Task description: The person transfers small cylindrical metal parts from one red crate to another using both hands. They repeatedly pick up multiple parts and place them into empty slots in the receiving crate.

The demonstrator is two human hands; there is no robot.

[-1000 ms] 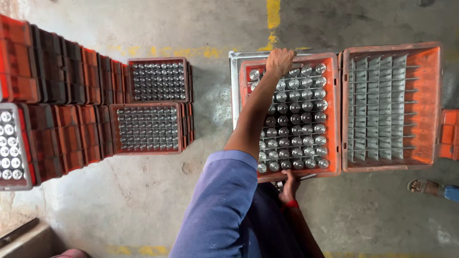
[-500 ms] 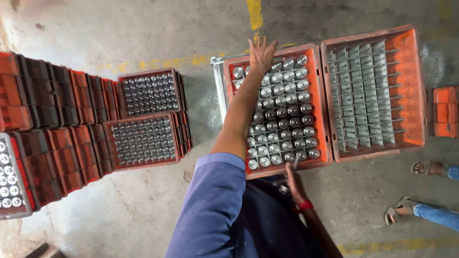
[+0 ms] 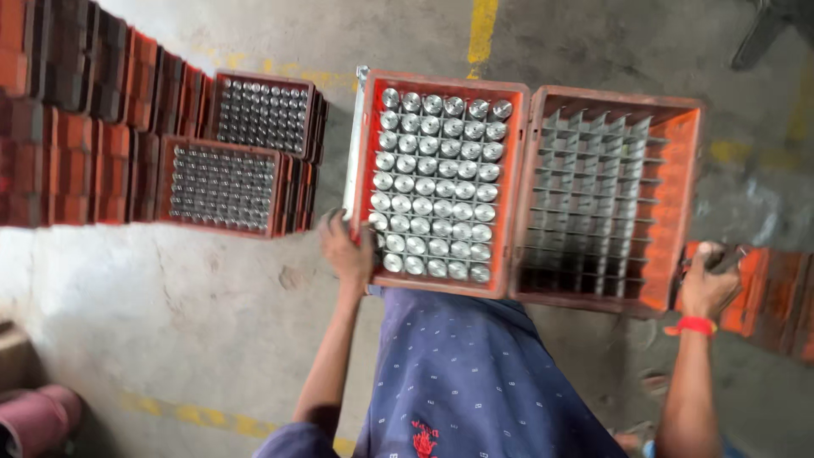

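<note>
An orange crate (image 3: 366, 136) full of several silver-topped bottles stands on the concrete floor in front of me. My left hand (image 3: 348, 250) grips its near left corner. Right beside it, touching, stands a second orange crate (image 3: 687, 203) whose grey dividers are empty. My right hand (image 3: 708, 280), with a red band on the wrist, is curled shut on the rim of a third orange crate (image 3: 776, 293) at the right edge. My blue patterned clothing (image 3: 475, 373) hides the floor below the crates.
Two filled crates (image 3: 222, 187) sit on stacks at the left, next to rows of stacked orange crates (image 3: 76, 127). A yellow line (image 3: 482, 30) crosses the floor beyond. A pink cylinder (image 3: 34, 420) lies at the bottom left. A dark object (image 3: 763, 30) stands at the top right.
My left hand has drawn back from the full crate's far edge to its near left corner. My right hand has reached out to the crate at the right. The view has come closer.
</note>
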